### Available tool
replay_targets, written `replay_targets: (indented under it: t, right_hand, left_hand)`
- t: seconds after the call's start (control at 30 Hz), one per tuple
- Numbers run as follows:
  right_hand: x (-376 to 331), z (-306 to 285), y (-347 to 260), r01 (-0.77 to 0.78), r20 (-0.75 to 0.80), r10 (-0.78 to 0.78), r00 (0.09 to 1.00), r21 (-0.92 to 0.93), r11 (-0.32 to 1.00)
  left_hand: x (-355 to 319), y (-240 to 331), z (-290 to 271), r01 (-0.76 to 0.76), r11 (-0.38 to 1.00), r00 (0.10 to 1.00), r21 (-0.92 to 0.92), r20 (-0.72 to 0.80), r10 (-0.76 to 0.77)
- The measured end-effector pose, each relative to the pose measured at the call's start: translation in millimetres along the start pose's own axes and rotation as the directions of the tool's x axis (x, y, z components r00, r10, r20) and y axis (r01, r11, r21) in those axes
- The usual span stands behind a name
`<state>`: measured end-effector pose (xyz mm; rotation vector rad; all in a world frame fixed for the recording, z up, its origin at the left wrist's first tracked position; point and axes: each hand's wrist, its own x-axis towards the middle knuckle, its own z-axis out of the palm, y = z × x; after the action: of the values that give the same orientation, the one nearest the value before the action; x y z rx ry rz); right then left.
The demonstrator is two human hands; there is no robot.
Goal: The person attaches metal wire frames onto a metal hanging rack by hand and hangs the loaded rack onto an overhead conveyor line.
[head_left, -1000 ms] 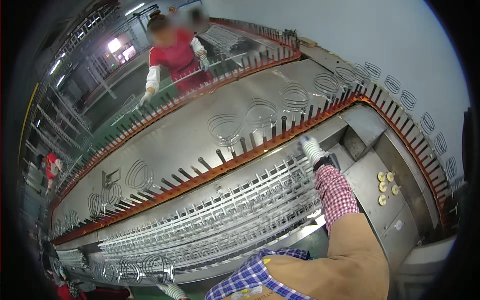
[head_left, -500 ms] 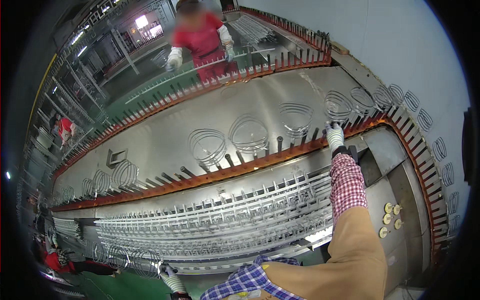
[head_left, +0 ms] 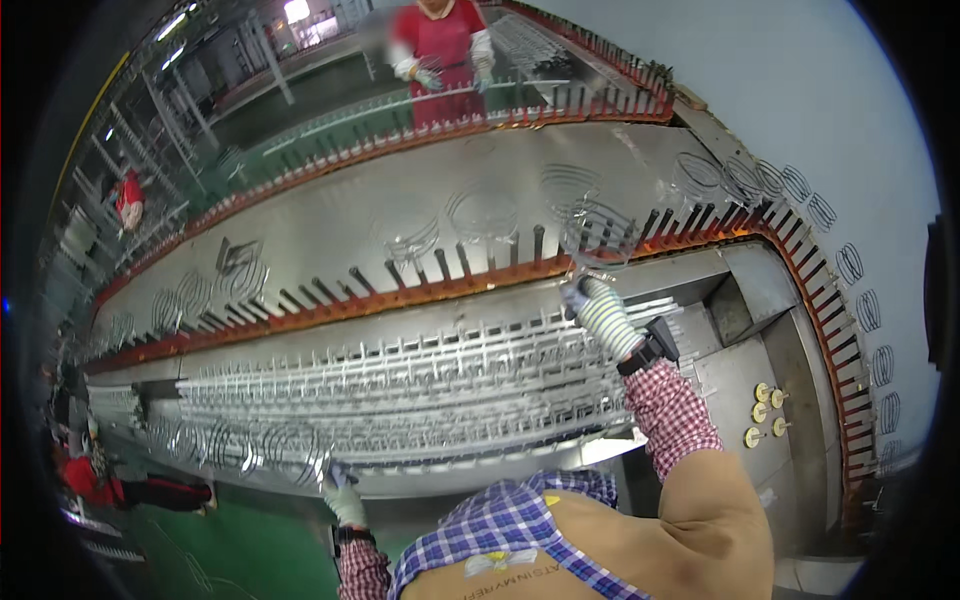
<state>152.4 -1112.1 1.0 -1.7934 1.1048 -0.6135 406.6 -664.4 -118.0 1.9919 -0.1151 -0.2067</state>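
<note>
My right hand [head_left: 592,312], in a striped glove, reaches up to the orange conveyor rail [head_left: 420,292] with its dark upright pegs. Its fingers close on a coiled wire element [head_left: 598,232] at the pegs. My left hand [head_left: 343,494], gloved too, is low by the machine's front edge and grips the end of a row of coiled wire elements [head_left: 250,447]. Between my hands lies a wide rack [head_left: 420,385] packed with bright metal wire parts.
A person in red with white sleeves and gloves [head_left: 443,55] works across the conveyor at the far rail [head_left: 560,110]. More wire coils [head_left: 480,215] lie on the grey conveyor bed. Several yellow knobs [head_left: 762,412] sit on a panel at right. Green floor [head_left: 240,555] lies below left.
My right hand has moved left and up along the orange rail to the coil at the pegs. My left hand has come into view low at the front. The view has shifted right.
</note>
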Motion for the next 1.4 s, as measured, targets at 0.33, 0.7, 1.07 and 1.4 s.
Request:
replay_targets:
  t: [0.33,0.7,1.07,1.4]
  right_hand:
    - [-158.6,146.9,-56.1,-0.082,0.481,0.001,0.877,0.148,0.986]
    - [-271.8,226.6,-108.4,-0.05,0.614,-0.059,0.787,0.159,0.986]
    - [-295.1,234.9,-140.8,0.181,0.639,-0.138,0.757,-0.001,0.984]
    - [-286.6,244.6,-102.2,-0.049,0.616,-0.037,0.787,0.122,0.991]
  left_hand:
    - [-12.0,-6.2,-21.0,-0.183,0.974,0.981,-0.136,-0.083,0.173]
    - [-53.5,110.4,-75.3,-0.856,0.438,0.404,-0.274,0.175,0.898]
    - [-47.0,110.2,-92.3,-0.882,0.384,0.343,-0.273,0.189,0.92]
    - [-63.7,80.9,-92.2,-0.768,0.495,0.509,-0.407,0.081,0.857]
